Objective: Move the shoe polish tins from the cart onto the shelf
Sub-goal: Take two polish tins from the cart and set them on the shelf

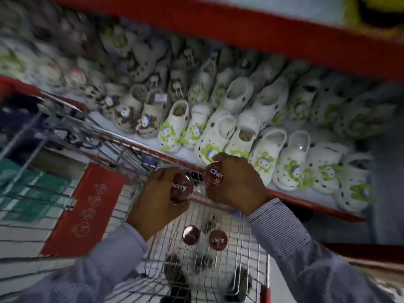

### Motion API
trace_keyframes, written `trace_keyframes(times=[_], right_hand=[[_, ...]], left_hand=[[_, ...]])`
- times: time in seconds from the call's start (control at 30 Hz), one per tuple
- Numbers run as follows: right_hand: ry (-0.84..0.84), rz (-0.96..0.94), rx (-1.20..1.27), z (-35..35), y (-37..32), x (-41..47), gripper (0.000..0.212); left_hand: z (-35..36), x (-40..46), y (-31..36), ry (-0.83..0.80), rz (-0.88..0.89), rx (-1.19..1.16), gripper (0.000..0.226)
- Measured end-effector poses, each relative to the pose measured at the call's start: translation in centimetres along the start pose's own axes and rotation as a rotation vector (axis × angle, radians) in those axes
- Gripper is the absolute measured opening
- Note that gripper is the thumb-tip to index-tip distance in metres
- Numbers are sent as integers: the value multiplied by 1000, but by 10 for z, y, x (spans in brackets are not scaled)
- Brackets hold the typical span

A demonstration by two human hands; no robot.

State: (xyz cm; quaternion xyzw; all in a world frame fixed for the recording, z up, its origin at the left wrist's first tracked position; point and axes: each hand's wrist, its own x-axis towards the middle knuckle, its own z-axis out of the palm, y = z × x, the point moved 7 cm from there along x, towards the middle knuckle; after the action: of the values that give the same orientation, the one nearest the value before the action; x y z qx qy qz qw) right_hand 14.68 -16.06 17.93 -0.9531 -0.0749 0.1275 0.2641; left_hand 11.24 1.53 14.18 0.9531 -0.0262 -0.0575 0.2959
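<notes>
My left hand (156,196) grips a round dark-red shoe polish tin (181,189) with white "Cherry" lettering, held over the wire cart (249,237). My right hand (237,182) holds a second dark-red tin (213,176) at the cart's far rim, close to the red front edge of the shelf (306,203). Two more tins lie on the cart's wire floor: one (191,235) showing a plain face, one (218,240) showing its label. Both tins in hand sit side by side, a small gap between them.
The shelf is packed with rows of white clogs (240,132) with green and blue charms, and beige ones (135,114) further left. A red upper shelf edge (262,36) runs overhead. A red panel (87,206) hangs on the cart's left side.
</notes>
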Motion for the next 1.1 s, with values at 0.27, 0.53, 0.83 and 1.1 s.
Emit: trace_keyframes(times=[0.27, 0.53, 0.83, 1.1], right_hand=[[245, -58, -56, -201, -95, -17, 49], [451, -7, -71, -294, -110, -13, 80], [499, 99, 22, -334, -60, 75, 87], [397, 141, -25, -321, -10, 156, 79]], left_hand=[[-167, 31, 114, 149, 218, 35, 77], [-238, 83, 211, 296, 382, 73, 78], [-227, 203, 273, 306, 295, 131, 65], [-181, 285, 268, 151, 208, 96, 50]])
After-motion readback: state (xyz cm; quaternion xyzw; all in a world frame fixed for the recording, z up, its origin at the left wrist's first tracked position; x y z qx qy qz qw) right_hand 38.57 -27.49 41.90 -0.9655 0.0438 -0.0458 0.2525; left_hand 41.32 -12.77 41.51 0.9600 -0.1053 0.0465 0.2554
